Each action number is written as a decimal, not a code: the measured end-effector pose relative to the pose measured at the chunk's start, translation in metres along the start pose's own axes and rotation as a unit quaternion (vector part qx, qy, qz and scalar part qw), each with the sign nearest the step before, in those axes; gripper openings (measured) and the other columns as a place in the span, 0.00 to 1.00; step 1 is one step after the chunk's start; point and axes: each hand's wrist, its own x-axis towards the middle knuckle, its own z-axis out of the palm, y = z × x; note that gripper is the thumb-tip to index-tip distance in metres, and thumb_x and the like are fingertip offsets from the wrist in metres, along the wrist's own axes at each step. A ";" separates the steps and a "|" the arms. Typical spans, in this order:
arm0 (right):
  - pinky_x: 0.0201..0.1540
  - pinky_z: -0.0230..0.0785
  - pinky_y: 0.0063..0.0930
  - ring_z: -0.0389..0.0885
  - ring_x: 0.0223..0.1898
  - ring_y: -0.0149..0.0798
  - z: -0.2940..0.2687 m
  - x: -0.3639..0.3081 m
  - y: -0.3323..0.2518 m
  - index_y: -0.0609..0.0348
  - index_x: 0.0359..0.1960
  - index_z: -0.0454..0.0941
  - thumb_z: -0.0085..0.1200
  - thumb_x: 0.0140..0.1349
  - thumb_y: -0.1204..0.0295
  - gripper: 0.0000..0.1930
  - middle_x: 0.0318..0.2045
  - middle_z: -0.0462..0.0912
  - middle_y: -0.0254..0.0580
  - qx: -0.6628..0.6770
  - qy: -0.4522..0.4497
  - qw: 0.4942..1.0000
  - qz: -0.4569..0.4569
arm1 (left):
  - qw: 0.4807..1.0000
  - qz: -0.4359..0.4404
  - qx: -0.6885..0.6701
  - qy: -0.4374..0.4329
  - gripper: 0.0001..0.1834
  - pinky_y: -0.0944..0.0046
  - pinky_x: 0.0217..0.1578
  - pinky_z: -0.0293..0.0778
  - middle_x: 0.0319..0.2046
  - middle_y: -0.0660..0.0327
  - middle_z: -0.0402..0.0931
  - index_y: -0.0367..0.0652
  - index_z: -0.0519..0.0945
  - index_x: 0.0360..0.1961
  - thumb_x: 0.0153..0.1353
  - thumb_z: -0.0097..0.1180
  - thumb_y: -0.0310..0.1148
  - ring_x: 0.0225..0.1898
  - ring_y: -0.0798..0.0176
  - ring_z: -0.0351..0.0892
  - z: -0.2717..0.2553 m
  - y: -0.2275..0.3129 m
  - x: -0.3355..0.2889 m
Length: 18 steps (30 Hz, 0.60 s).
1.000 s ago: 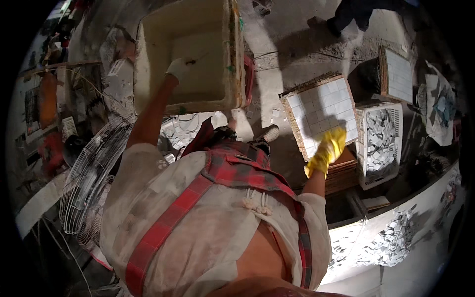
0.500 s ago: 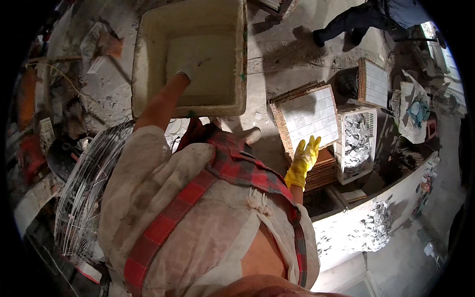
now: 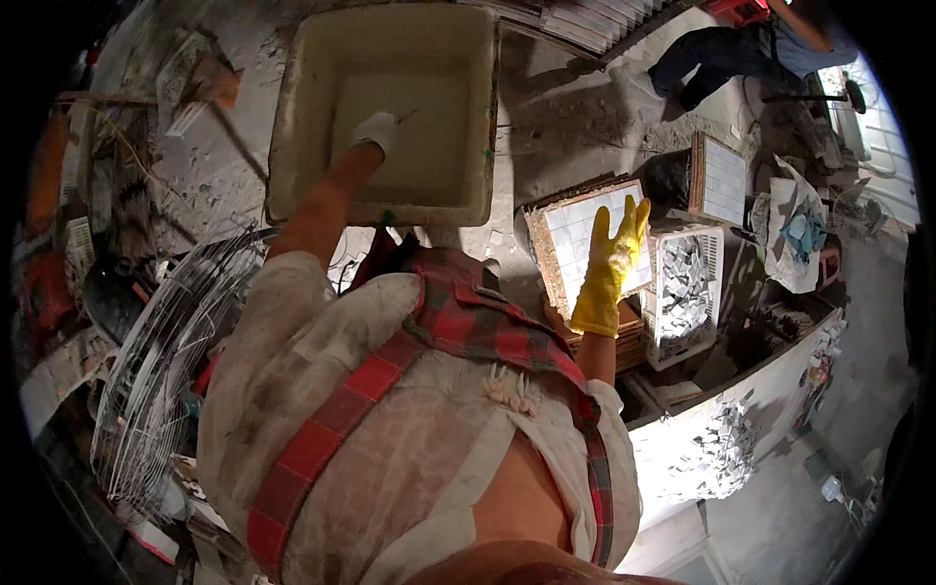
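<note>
My left hand (image 3: 375, 130), in a white glove, reaches down into a large pale rectangular tub (image 3: 278, 146) that looks to hold cloudy liquid. Its fingers are too indistinct to read, and a thin dark streak lies just past them. In a yellow rubber glove, my right hand (image 3: 613, 261) is spread open with nothing in it. Behind that glove stands a stack of boards topped by a panel of pale tiles (image 3: 575, 229); the glove covers part of the panel, and whether they touch cannot be told.
Beside the stack is a white plastic crate (image 3: 714, 283) of grey-white chips. Another tiled panel (image 3: 721, 177) leans behind it. A wire fan guard (image 3: 161, 380) stands at left. Across the room is another person (image 3: 721, 58), near a slatted rack (image 3: 600, 24). A fan (image 3: 860, 210) stands far right.
My right hand has risen in front of the tiled panel, fingers still spread. More of my left glove shows inside the tub. The view has shifted, bringing more of the slatted rack in.
</note>
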 end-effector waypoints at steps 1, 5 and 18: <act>0.67 0.57 0.37 0.57 0.70 0.50 0.002 0.003 -0.009 0.61 0.61 0.70 0.58 0.63 0.72 0.24 0.68 0.59 0.56 0.033 -0.009 0.999 0.012 | 1.000 0.007 -0.001 0.012 0.16 0.51 0.44 0.76 0.49 0.52 0.79 0.42 0.80 0.48 0.66 0.46 0.36 0.46 0.47 0.80 -0.001 0.005 0.005; 0.67 0.58 0.37 0.59 0.69 0.51 0.002 -0.003 -0.021 0.60 0.59 0.72 0.58 0.62 0.74 0.23 0.67 0.61 0.57 0.026 -0.027 0.999 0.008 | 0.999 0.018 -0.034 0.032 0.16 0.50 0.44 0.75 0.49 0.51 0.79 0.41 0.80 0.47 0.67 0.45 0.35 0.46 0.46 0.80 0.009 0.020 0.063; 0.64 0.63 0.40 0.64 0.66 0.55 -0.005 -0.035 0.009 0.60 0.57 0.72 0.62 0.59 0.71 0.24 0.65 0.64 0.62 0.002 -0.010 1.000 0.029 | 0.949 -0.006 -0.313 0.025 0.32 0.54 0.61 0.63 0.60 0.47 0.70 0.45 0.71 0.63 0.68 0.39 0.56 0.59 0.47 0.70 0.052 -0.008 0.041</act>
